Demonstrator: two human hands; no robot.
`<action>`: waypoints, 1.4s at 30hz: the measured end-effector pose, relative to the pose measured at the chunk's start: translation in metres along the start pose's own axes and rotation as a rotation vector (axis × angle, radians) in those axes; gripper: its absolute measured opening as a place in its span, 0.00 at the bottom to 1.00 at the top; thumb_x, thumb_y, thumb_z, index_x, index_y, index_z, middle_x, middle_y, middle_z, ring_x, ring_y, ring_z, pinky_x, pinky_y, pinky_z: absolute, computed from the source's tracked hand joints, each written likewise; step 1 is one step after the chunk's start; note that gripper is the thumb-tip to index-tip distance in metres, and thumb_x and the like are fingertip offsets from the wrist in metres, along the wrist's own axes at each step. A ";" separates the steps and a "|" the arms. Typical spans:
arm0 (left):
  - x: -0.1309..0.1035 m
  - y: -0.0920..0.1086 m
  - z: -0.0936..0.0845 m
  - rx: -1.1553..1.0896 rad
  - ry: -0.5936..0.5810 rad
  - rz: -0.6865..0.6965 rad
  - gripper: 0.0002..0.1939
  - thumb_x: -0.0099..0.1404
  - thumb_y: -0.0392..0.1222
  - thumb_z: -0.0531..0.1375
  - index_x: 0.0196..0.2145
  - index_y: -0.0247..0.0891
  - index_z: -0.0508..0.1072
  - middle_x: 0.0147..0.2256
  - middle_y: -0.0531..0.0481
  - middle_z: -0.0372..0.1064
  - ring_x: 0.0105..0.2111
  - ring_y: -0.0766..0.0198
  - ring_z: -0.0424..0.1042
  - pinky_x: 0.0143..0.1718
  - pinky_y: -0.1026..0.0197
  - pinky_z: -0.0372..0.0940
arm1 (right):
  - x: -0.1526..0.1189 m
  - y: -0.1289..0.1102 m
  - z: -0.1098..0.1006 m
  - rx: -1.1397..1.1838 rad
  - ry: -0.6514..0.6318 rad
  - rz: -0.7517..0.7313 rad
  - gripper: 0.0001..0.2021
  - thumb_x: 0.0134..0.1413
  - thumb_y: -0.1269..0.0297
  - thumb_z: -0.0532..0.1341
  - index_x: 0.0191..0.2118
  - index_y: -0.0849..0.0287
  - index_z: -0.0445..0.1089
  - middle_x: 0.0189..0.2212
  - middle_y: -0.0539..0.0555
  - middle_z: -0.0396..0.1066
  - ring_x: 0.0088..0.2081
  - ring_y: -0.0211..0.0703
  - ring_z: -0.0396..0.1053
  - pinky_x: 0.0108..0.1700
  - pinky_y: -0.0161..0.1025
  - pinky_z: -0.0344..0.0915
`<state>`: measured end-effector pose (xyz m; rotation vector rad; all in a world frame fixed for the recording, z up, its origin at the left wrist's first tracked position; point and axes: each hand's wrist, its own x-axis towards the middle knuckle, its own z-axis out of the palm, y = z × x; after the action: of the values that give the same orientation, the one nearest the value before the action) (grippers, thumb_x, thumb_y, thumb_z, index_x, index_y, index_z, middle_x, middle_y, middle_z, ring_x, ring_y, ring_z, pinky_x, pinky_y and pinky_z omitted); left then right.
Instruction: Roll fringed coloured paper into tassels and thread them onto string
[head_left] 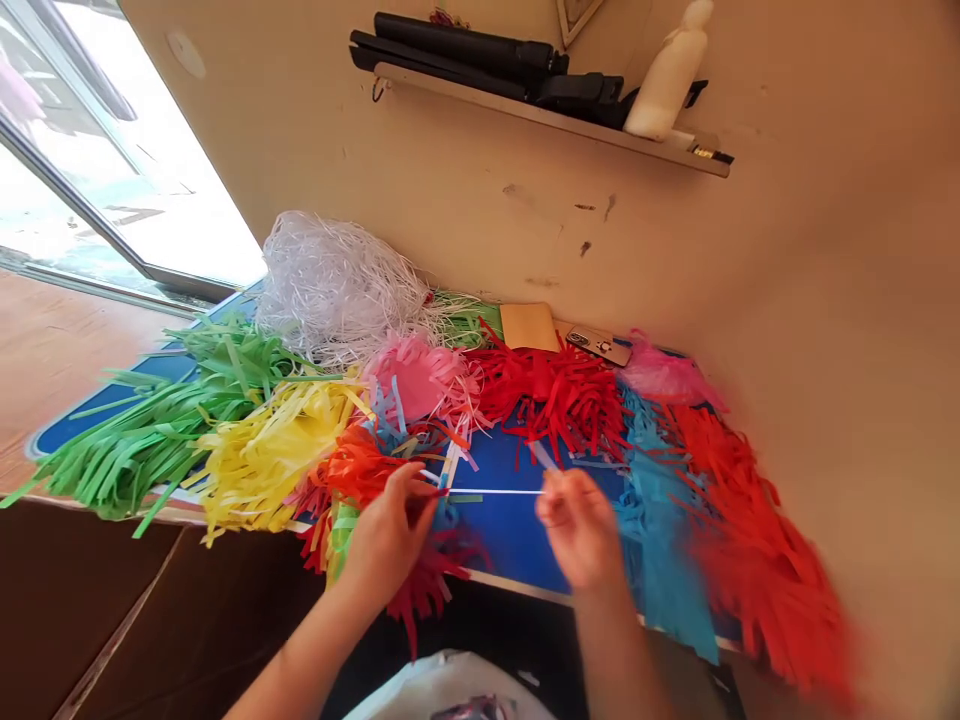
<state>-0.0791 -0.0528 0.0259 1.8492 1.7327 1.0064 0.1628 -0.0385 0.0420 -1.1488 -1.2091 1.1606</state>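
Observation:
A thin white string (495, 491) runs taut and nearly level between my two hands, above the blue tabletop (517, 540). My left hand (391, 528) pinches its left end, with a bit of dark red paper at the fingertips. Fringed paper in dark red (424, 590) hangs below that hand, and an orange fringed bunch (360, 465) lies just behind it. At the string's right end my right hand (581, 525) is closed on it, fingers pressed together. A pale, blurred strip (543, 457) sticks up from the right fingertips.
Green (142, 440), yellow (277, 450), pink (416, 375), red (559, 395), light blue (667, 550) and red-orange (757, 540) fringed paper surrounds the work area. Behind lie a heap of white string (337, 285), a tan pad (529, 327) and a phone (598, 345). A shelf (555, 118) is overhead.

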 end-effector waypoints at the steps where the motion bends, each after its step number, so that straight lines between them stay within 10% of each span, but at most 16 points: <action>1: 0.003 -0.005 -0.008 0.144 0.032 0.023 0.17 0.64 0.39 0.55 0.52 0.39 0.64 0.38 0.47 0.77 0.39 0.55 0.76 0.41 0.53 0.69 | 0.008 -0.001 -0.012 -0.101 -0.006 0.024 0.18 0.60 0.48 0.56 0.29 0.56 0.71 0.23 0.51 0.68 0.22 0.38 0.63 0.24 0.35 0.60; 4: 0.003 -0.002 -0.017 0.435 0.090 0.162 0.19 0.63 0.34 0.54 0.51 0.42 0.71 0.50 0.43 0.73 0.50 0.49 0.70 0.52 0.44 0.61 | 0.043 -0.005 -0.014 -0.631 -0.067 -0.035 0.13 0.54 0.53 0.63 0.39 0.55 0.75 0.33 0.53 0.74 0.24 0.39 0.66 0.30 0.38 0.65; 10: -0.003 0.008 0.035 0.444 -0.048 0.330 0.21 0.64 0.48 0.59 0.54 0.44 0.71 0.58 0.43 0.66 0.60 0.47 0.60 0.65 0.36 0.31 | 0.136 0.001 0.108 -1.227 -0.637 -0.669 0.15 0.63 0.71 0.52 0.50 0.56 0.72 0.51 0.54 0.72 0.54 0.42 0.66 0.59 0.42 0.56; 13: 0.003 -0.014 0.045 0.492 -0.091 0.281 0.23 0.65 0.49 0.58 0.56 0.42 0.69 0.59 0.42 0.65 0.61 0.45 0.59 0.64 0.34 0.32 | 0.180 0.015 0.141 -1.342 -0.744 -0.722 0.16 0.59 0.73 0.56 0.51 0.58 0.72 0.56 0.57 0.68 0.59 0.46 0.61 0.62 0.45 0.50; 21: 0.009 -0.033 0.037 0.471 -0.122 0.203 0.19 0.65 0.49 0.58 0.52 0.45 0.72 0.59 0.42 0.65 0.61 0.44 0.58 0.62 0.33 0.42 | 0.233 0.019 0.096 -1.541 -0.511 -0.586 0.16 0.58 0.76 0.53 0.48 0.62 0.73 0.48 0.66 0.72 0.54 0.54 0.62 0.60 0.59 0.42; 26: 0.012 -0.029 0.039 0.439 -0.149 0.139 0.17 0.64 0.46 0.60 0.50 0.46 0.74 0.54 0.43 0.70 0.58 0.44 0.61 0.61 0.34 0.44 | 0.212 0.023 0.102 -1.483 -0.638 -0.688 0.20 0.54 0.69 0.60 0.54 0.58 0.68 0.57 0.60 0.65 0.60 0.52 0.53 0.64 0.54 0.34; 34: 0.013 -0.024 0.033 0.444 -0.177 0.126 0.15 0.64 0.46 0.59 0.49 0.47 0.74 0.51 0.45 0.71 0.57 0.44 0.62 0.60 0.35 0.47 | 0.223 0.016 0.117 -1.404 -0.597 -0.535 0.10 0.60 0.65 0.57 0.39 0.57 0.77 0.43 0.58 0.76 0.51 0.53 0.63 0.54 0.51 0.50; 42: 0.015 -0.007 0.018 0.410 -0.058 0.211 0.13 0.65 0.45 0.58 0.46 0.45 0.76 0.46 0.46 0.74 0.51 0.47 0.67 0.56 0.40 0.54 | 0.249 -0.013 0.101 -1.302 -0.814 -0.341 0.09 0.56 0.62 0.62 0.29 0.54 0.79 0.27 0.47 0.77 0.32 0.38 0.70 0.35 0.32 0.55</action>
<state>-0.0706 -0.0343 0.0123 2.3304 1.8415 0.6943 0.0662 0.2108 0.0739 -1.2499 -2.8907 0.4516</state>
